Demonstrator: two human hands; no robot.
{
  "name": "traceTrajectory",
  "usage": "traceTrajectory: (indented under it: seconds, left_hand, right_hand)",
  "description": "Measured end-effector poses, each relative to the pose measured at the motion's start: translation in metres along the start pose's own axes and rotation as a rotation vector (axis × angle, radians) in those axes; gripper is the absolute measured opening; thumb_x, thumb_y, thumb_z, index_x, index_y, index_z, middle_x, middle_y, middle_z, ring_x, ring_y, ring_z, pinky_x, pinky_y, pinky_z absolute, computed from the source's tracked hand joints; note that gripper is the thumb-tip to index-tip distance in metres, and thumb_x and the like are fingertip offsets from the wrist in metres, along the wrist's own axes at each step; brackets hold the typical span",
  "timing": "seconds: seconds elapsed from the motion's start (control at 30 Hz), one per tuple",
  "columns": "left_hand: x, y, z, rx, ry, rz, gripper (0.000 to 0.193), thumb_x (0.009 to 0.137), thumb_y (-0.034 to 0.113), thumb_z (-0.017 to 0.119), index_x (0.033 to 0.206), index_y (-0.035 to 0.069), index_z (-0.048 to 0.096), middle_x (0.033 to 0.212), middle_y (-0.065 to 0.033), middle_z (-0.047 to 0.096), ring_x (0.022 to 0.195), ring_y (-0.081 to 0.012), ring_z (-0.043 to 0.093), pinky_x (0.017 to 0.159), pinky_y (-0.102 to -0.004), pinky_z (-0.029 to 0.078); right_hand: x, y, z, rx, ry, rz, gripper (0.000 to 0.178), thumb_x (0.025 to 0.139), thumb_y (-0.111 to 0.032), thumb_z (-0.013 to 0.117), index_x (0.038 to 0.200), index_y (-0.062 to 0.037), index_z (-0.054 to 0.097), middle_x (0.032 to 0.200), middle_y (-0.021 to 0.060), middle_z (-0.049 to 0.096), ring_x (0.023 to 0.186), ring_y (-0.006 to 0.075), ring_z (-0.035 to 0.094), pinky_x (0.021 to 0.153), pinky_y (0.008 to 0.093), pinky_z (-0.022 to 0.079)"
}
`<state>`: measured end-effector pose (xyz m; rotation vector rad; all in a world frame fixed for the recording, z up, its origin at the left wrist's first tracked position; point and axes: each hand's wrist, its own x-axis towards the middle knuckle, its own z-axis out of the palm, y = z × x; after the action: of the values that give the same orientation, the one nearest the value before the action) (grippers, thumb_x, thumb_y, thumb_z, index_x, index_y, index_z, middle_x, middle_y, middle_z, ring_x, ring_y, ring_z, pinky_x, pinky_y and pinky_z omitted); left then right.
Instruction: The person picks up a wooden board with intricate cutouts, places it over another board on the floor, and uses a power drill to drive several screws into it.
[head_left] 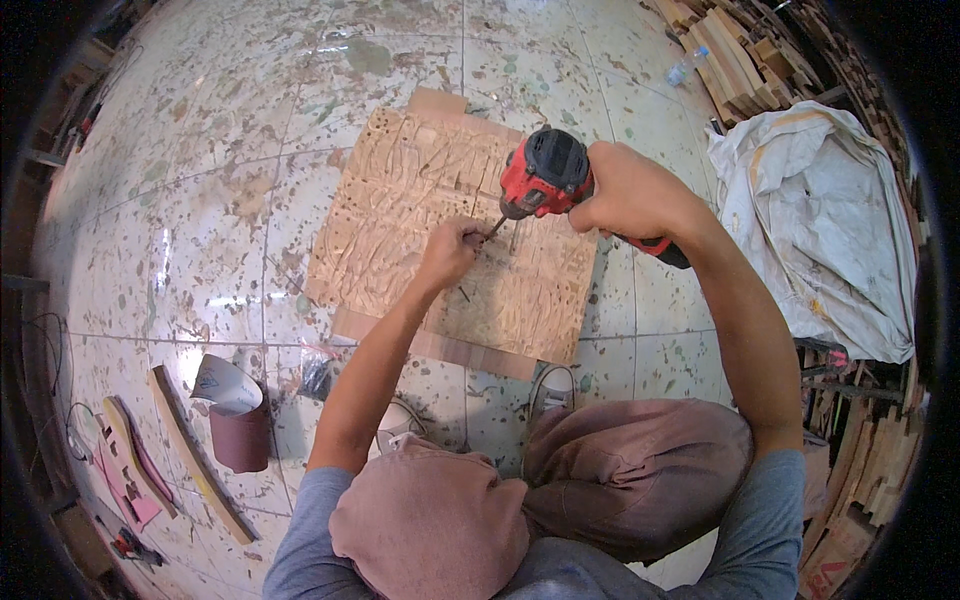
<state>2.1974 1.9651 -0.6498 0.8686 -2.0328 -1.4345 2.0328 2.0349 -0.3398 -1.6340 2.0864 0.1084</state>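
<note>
My right hand (640,195) is wrapped round the grip of a red and black cordless drill (545,175), which is tilted so that its bit slants down to the left. The bit's tip meets the fingertips of my left hand (450,252), which are pinched together low over a carved wooden panel (380,215). Whatever the left fingers hold is too small to make out. The panel lies on the floor in front of my feet, with smooth brown board edges (435,357) showing from under it at the near and far sides. A small dark sliver (463,293) rests on the panel.
To the left stand a sandpaper roll (240,440), a long wooden strip (200,455), a curved wooden piece (130,440) and a clear bag (317,372) of small dark items. On the right are a white sheet (810,230), stacked lumber (720,60) and a plastic bottle (686,66).
</note>
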Motion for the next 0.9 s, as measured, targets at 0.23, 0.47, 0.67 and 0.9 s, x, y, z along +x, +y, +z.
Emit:
traceTrajectory:
  seconds: [0.23, 0.47, 0.67, 0.9]
  left_hand:
    - [0.003, 0.002, -0.006, -0.034, 0.005, -0.065, 0.022, 0.085, -0.004, 0.062, 0.103, 0.0, 0.074, 0.102, -0.0169, 0.073, 0.097, -0.0315, 0.069, 0.088, -0.0386, 0.052]
    - [0.001, 0.005, -0.008, -0.041, -0.014, -0.023, 0.024, 0.087, -0.005, 0.06, 0.105, 0.0, 0.074, 0.105, -0.0151, 0.072, 0.101, -0.029, 0.068, 0.091, -0.0377, 0.051]
    - [0.0, 0.01, -0.007, -0.011, -0.084, -0.039, 0.025, 0.09, -0.004, 0.057, 0.108, 0.001, 0.074, 0.109, -0.0117, 0.071, 0.101, -0.0241, 0.067, 0.092, -0.0353, 0.05]
    - [-0.003, 0.012, -0.006, 0.013, -0.075, 0.002, 0.028, 0.087, -0.006, 0.055, 0.108, 0.0, 0.074, 0.107, -0.013, 0.07, 0.1, -0.0271, 0.066, 0.091, -0.0369, 0.05]
  right_hand:
    - [0.011, 0.0, -0.001, 0.042, -0.012, 0.011, 0.03, 0.063, -0.013, 0.072, 0.082, 0.0091, 0.066, 0.066, 0.0163, 0.065, 0.059, 0.0233, 0.066, 0.058, 0.0369, 0.051]
    - [0.008, 0.0, -0.005, 0.037, 0.004, 0.004, 0.034, 0.062, -0.015, 0.073, 0.083, 0.0101, 0.066, 0.067, 0.0171, 0.066, 0.06, 0.024, 0.066, 0.059, 0.0367, 0.051]
    - [0.005, -0.001, -0.007, 0.041, -0.017, 0.032, 0.036, 0.06, -0.017, 0.074, 0.081, 0.0107, 0.065, 0.065, 0.0166, 0.066, 0.06, 0.024, 0.066, 0.058, 0.0362, 0.052]
    - [0.005, 0.004, -0.002, 0.075, -0.025, 0.016, 0.032, 0.06, -0.015, 0.073, 0.079, 0.0095, 0.066, 0.065, 0.0162, 0.066, 0.057, 0.0236, 0.064, 0.057, 0.0369, 0.051]
